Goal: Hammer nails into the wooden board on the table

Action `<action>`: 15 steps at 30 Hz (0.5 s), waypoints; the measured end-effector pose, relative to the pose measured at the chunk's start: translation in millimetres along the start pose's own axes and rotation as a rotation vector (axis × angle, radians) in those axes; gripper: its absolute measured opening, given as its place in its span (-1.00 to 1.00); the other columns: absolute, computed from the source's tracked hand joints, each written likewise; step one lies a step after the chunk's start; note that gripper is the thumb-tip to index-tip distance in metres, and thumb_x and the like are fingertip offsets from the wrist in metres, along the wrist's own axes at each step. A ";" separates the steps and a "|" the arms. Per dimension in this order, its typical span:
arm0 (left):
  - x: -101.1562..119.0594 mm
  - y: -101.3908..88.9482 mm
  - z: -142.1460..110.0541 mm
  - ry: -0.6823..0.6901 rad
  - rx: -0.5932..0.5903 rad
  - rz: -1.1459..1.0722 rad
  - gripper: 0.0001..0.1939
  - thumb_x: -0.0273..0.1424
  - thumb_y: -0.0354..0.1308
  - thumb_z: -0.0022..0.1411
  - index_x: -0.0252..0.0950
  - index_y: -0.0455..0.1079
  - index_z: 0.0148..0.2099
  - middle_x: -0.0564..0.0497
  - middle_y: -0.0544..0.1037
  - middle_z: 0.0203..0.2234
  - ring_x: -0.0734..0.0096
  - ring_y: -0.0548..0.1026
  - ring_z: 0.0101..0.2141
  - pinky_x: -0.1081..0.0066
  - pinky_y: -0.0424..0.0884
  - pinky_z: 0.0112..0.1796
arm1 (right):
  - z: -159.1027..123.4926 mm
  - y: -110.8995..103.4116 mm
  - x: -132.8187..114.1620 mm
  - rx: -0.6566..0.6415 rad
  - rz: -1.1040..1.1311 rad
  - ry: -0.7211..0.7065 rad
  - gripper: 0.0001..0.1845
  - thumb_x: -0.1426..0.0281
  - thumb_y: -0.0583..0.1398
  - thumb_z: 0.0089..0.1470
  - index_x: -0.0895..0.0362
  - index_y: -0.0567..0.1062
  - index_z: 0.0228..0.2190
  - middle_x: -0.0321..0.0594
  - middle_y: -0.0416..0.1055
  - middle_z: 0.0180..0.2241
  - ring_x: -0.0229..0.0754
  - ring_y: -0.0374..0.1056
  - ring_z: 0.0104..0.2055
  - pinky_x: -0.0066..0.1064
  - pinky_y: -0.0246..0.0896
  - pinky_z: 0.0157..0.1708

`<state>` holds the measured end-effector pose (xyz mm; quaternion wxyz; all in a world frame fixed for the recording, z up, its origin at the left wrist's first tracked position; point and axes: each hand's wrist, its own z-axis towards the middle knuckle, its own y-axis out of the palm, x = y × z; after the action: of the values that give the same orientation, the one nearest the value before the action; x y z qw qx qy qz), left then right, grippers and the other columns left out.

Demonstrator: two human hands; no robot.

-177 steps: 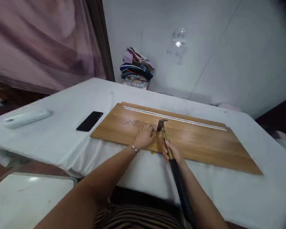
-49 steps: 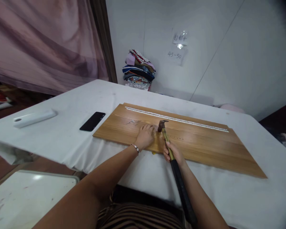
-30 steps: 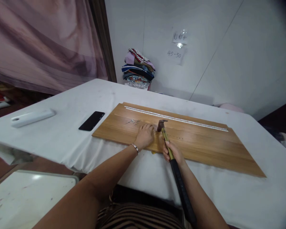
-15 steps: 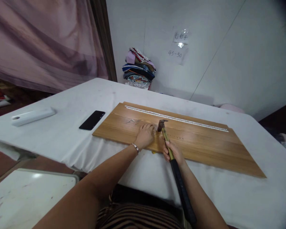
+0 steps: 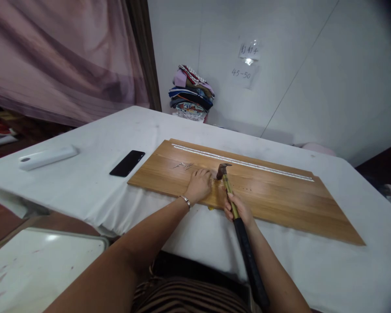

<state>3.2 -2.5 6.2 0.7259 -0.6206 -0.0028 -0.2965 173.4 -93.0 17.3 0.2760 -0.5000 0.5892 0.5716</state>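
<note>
On the white table lies a wooden board, with the hammer slanting over its near edge. The right hand is wrapped around the yellow shaft, above the black grip. The head sits just beside the fingertips of the left hand, which rests on the board, fingers curled and close together; whether they pinch anything can't be made out. Loose nails lie left of it, dark dots right of the hammer, white strips beyond.
</note>
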 end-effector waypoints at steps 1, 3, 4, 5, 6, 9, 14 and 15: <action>0.0 -0.2 0.0 0.000 0.000 0.000 -0.66 -0.43 -0.03 0.42 -0.25 0.46 0.13 -0.15 0.52 0.15 0.14 0.39 0.20 0.11 0.22 0.23 | 0.2 0.4 -0.1 0.002 -0.006 0.003 -0.39 -0.01 0.35 -0.04 0.07 0.34 -0.09 -0.61 0.23 -0.67 -0.37 0.08 -0.81 -0.52 -0.06 -0.82; -0.4 0.1 0.0 0.004 -0.001 0.004 -0.66 -0.41 -0.03 0.42 -0.25 0.46 0.13 -0.15 0.52 0.15 0.14 0.39 0.20 0.11 0.22 0.24 | 0.5 0.8 0.0 0.017 -0.011 0.007 -0.39 -0.03 0.36 -0.06 0.06 0.33 -0.13 -0.62 0.23 -0.68 -0.37 0.08 -0.81 -0.52 -0.05 -0.83; -0.9 0.5 0.2 0.008 -0.002 0.006 -0.66 -0.40 -0.03 0.43 -0.25 0.46 0.13 -0.15 0.52 0.15 0.14 0.39 0.19 0.10 0.22 0.24 | 0.7 0.8 0.2 0.026 -0.011 0.008 -0.39 -0.03 0.37 -0.07 0.06 0.33 -0.14 -0.62 0.23 -0.69 -0.37 0.08 -0.81 -0.52 -0.05 -0.83; -1.4 1.1 0.3 0.012 -0.002 0.007 -0.67 -0.40 -0.03 0.43 -0.25 0.46 0.13 -0.16 0.52 0.15 0.14 0.39 0.19 0.10 0.22 0.24 | 0.8 0.6 0.5 0.033 -0.009 0.009 -0.38 -0.04 0.37 -0.08 0.06 0.33 -0.15 -0.62 0.23 -0.69 -0.37 0.07 -0.81 -0.52 -0.06 -0.83; -1.9 1.8 0.5 0.014 0.000 0.008 -0.66 -0.40 -0.03 0.43 -0.26 0.46 0.13 -0.16 0.52 0.15 0.14 0.39 0.20 0.09 0.22 0.24 | 0.8 0.3 0.7 0.039 -0.006 0.009 -0.38 -0.04 0.37 -0.09 0.06 0.33 -0.15 -0.62 0.22 -0.69 -0.38 0.07 -0.81 -0.53 -0.06 -0.83; -3.4 4.1 1.1 0.020 0.002 0.008 -0.66 -0.42 -0.04 0.43 -0.27 0.45 0.14 -0.16 0.51 0.16 0.15 0.38 0.20 0.09 0.22 0.24 | 0.5 -0.7 1.1 0.038 -0.002 -0.001 -0.37 -0.02 0.35 -0.05 0.08 0.34 -0.09 -0.62 0.23 -0.68 -0.38 0.07 -0.81 -0.53 -0.06 -0.82; -3.3 4.0 1.1 0.012 0.003 0.006 -0.66 -0.42 -0.03 0.43 -0.29 0.46 0.13 -0.17 0.52 0.16 0.13 0.38 0.21 0.09 0.22 0.25 | -0.2 0.3 -0.1 0.024 0.002 -0.012 -0.38 0.01 0.34 -0.01 0.08 0.33 -0.05 -0.60 0.24 -0.66 -0.37 0.09 -0.80 -0.52 -0.09 -0.82; -2.9 3.0 0.9 0.010 0.002 0.005 -0.66 -0.43 -0.02 0.42 -0.28 0.46 0.13 -0.17 0.52 0.15 0.13 0.38 0.21 0.09 0.22 0.24 | -0.1 0.9 -0.2 0.023 -0.002 -0.007 -0.38 0.01 0.34 -0.02 0.07 0.33 -0.05 -0.60 0.23 -0.66 -0.37 0.09 -0.80 -0.52 -0.09 -0.82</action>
<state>2.4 -0.3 2.6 0.7272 -0.6185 0.0023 -0.2977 172.7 -93.1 17.8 0.2843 -0.4953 0.5942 0.5664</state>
